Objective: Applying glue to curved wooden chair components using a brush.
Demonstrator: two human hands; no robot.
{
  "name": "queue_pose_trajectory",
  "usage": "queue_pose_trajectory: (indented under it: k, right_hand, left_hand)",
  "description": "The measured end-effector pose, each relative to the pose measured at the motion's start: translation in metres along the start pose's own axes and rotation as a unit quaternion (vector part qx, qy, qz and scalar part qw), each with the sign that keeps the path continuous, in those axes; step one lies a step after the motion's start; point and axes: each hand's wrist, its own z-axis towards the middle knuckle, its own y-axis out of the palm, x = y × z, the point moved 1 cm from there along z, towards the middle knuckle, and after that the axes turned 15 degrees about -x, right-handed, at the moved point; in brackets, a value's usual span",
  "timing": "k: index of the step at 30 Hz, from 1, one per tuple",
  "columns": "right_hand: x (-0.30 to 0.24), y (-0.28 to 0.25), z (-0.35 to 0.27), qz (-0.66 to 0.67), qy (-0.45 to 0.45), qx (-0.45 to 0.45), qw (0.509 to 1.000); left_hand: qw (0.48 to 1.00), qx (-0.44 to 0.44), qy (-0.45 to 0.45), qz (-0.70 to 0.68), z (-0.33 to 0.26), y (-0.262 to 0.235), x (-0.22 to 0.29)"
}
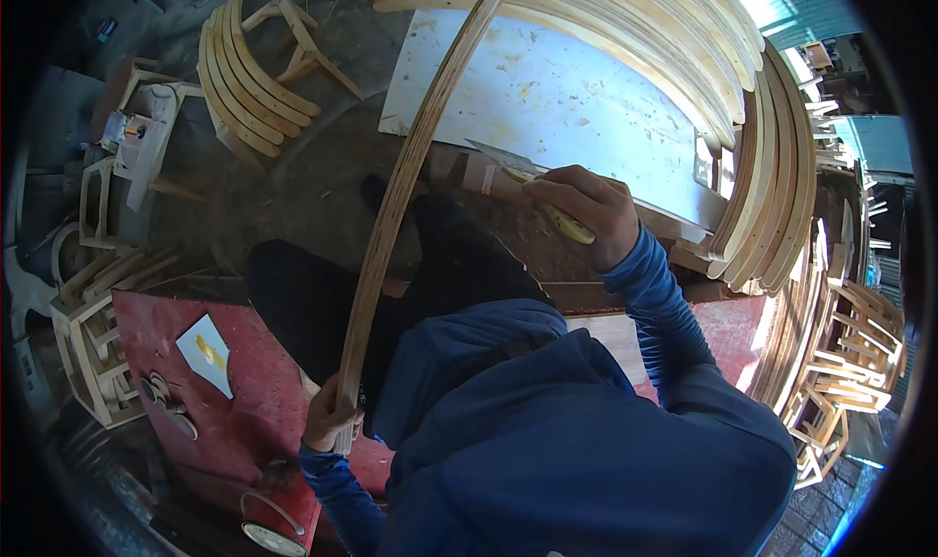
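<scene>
While a white board (pixel 547 78) with yellowish stains spreads across the far side, a red surface (pixel 249 347) lies at the near left, bearing a pale angular plate (pixel 205 357) with a yellow smear. Curved wooden pieces (pixel 625 10) are stacked along the far edge of the board, and more curved slats (pixel 772 166) stand bunched at its right end. On the far left, another set of curved strips (pixel 244 88) fans out above the dark floor (pixel 293 181); wooden frames (pixel 93 342) crowd the left side, and further frames (pixel 850 362) are piled at the right. A round dial (pixel 274 539) sits at the near left. The long wooden strip (pixel 399 171) slants through the middle, its near end gripped in the left hand (pixel 330 418), its length running far and to the right, passing in front of the board's left part. The right hand (pixel 591 210) is closed around the yellow handle of a flat-bladed tool (pixel 565 223), to the right of the strip. Its grey blade points left toward the strip; whether the tip touches the wood, I cannot tell.
</scene>
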Motion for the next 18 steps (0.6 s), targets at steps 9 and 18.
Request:
queue_pose_trajectory:
  k: [9,18]
  right_hand:
    - [0.012,0.010,0.001,-0.009,-0.005,-0.014,1.000]
    - [0.011,0.000,0.000,-0.014,-0.005,0.006,1.000]
  left_hand:
    - [1.000,-0.005,-0.015,-0.012,0.006,-0.003,0.004]
    - [0.999,-0.007,-0.022,-0.046,0.011,-0.001,0.011]
